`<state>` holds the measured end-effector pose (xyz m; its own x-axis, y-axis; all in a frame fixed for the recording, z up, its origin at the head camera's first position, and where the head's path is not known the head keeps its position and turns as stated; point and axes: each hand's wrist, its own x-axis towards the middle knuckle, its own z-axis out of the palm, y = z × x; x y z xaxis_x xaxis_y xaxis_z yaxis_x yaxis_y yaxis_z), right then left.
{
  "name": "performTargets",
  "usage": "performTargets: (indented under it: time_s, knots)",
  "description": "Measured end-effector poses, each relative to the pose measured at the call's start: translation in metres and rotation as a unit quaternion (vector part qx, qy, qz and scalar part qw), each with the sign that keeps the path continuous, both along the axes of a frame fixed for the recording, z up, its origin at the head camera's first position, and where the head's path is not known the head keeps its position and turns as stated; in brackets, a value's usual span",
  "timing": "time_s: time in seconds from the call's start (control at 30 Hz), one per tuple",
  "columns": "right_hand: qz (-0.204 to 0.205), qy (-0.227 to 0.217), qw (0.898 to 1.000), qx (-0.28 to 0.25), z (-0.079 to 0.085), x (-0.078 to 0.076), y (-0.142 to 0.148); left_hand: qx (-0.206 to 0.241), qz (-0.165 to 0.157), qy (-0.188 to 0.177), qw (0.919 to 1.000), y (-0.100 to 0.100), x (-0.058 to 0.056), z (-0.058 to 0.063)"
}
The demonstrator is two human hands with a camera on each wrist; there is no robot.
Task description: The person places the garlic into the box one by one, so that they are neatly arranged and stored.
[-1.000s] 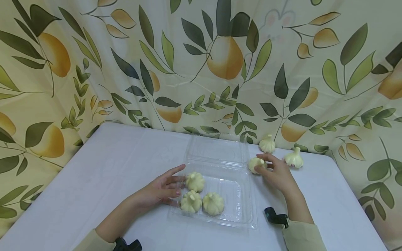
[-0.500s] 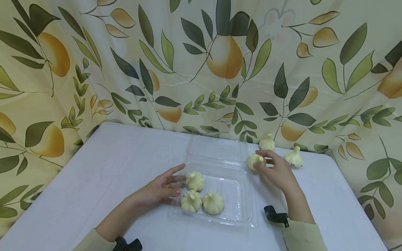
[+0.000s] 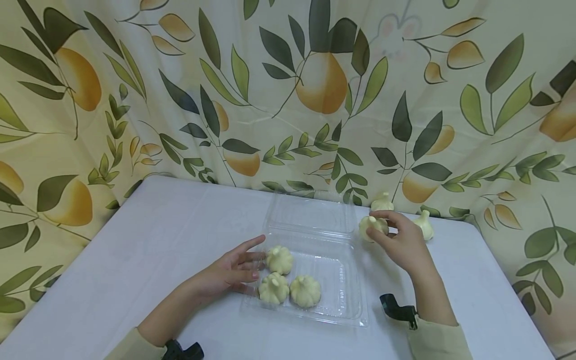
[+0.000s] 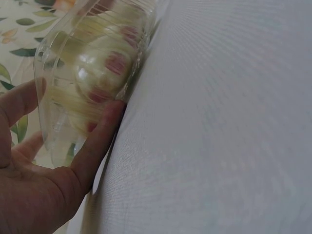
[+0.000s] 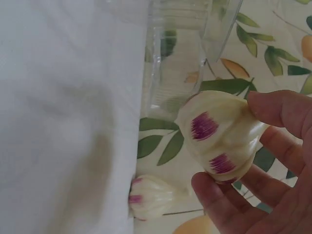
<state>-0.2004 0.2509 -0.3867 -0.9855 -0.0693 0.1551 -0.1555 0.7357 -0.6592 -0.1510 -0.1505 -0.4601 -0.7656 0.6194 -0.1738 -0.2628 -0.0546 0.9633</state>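
Observation:
My right hand pinches a cream-white garlic bulb between thumb and fingers, just right of the clear plastic clamshell box. In the right wrist view, this bulb has purple patches and hangs clear of the white cloth. My left hand has its fingers spread along the box's left wall. In the left wrist view, one finger reaches the wall's lower edge by the cloth, and garlic shows through the plastic. Three garlic bulbs sit in the left and front part of the box, whose lid lies open at the back.
Two more garlic bulbs stand near the table's back right edge: one behind the held bulb, another partly covered by my right hand. A white cloth covers the table. Behind it hangs a fruit-patterned curtain.
The right hand has raised the garlic bulb a little and then shifted slightly right with it, now overlapping the back right bulb. The left hand and box stay as they were.

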Motion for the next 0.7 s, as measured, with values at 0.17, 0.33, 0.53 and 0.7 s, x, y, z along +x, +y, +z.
performTargets:
  time_s: [0.17, 0.33, 0.53, 0.7]
  knots:
    - [0.011, -0.002, 1.000, 0.004, 0.009, 0.006, -0.009, 0.001, 0.001, 0.000, 1.0000, 0.001, 0.000, 0.000]
    - [0.034, 0.002, 0.999, 0.007, 0.017, 0.012, -0.019, 0.002, 0.001, -0.003, 1.0000, 0.001, 0.000, -0.001]
    - [0.077, 0.022, 0.997, 0.002, 0.020, 0.017, -0.031, 0.002, 0.002, -0.002, 1.0000, 0.001, 0.000, -0.001]
    - [0.105, 0.022, 0.994, -0.007, 0.014, 0.017, -0.041, 0.006, 0.001, -0.003, 1.0000, 0.001, 0.000, 0.000]
